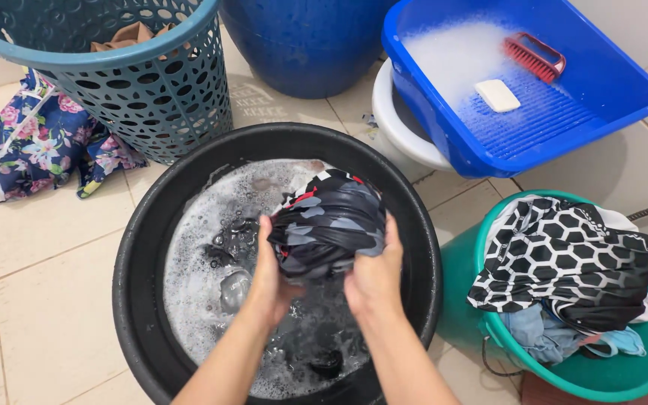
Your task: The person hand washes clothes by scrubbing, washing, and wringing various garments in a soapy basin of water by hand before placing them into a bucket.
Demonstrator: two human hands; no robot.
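Both of my hands grip a wet, dark grey patterned garment with red and white patches, bunched up above a black basin. My left hand clutches its left side. My right hand clutches its right side. The basin holds soapy grey water with foam and dark cloth lying under the surface near my wrists.
A teal laundry basket stands at the back left beside a floral cloth. A blue washboard tub with foam, a soap bar and a red brush sits on a white bucket. At the right, a green basin holds black-and-white patterned clothes.
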